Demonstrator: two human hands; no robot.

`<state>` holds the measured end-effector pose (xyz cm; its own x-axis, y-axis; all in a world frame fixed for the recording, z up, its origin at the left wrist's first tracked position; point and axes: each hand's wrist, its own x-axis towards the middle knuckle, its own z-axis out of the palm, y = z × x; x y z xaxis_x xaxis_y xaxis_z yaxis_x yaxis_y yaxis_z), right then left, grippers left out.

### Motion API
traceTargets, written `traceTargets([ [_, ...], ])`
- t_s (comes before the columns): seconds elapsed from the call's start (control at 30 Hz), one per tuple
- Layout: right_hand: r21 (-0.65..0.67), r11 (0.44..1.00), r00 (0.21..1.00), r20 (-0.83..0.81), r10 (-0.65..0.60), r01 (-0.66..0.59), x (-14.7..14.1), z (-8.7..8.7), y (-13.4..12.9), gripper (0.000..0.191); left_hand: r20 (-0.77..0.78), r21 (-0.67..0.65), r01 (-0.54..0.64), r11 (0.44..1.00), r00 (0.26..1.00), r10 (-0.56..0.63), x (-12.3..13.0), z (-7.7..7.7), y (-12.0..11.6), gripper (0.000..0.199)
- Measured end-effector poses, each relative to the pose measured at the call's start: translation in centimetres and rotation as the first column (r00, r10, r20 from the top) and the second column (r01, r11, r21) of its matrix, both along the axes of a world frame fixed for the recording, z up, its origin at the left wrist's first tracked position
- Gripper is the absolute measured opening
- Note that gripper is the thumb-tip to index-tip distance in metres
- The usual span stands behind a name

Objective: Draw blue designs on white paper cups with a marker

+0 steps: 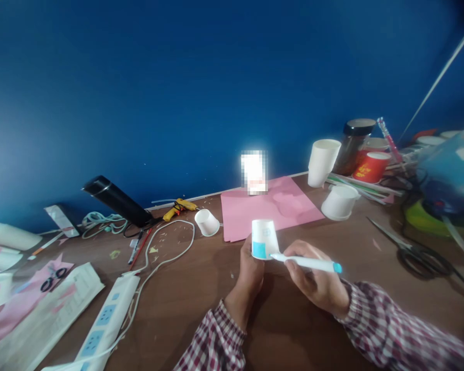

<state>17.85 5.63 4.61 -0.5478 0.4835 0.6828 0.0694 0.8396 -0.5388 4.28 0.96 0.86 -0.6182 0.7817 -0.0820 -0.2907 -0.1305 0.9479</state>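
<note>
A white paper cup (271, 238) is held upside down in my left hand (250, 265), whose fingers go in under it and are partly hidden. A solid blue square is coloured low on the cup's side, and a faint blue round mark shows higher up. My right hand (313, 275) pinches a white marker pen (307, 262) with a blue end. Its tip touches the cup near the lower edge, just right of the blue square. Behind the cup lie pink paper sheets (242, 211), and a small white cup (206, 223) stands to their left.
At the right are large black-handled scissors (410, 252), white cups (325, 159), a red cup (372, 167) and a dark jar. On the left lie a power strip (108, 314) with its cord, a yellow glue gun (179, 208), a black bottle (118, 201) and small scissors (53, 279).
</note>
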Motion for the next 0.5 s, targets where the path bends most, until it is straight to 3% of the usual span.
traceTargets([
  [0.5,0.013,1.000,1.000,0.008,0.026,-0.026,-0.22,0.33,0.04,0.005,0.005,0.027,0.008,1.000,1.000,-0.008,0.08,0.20,-0.04,0.007],
])
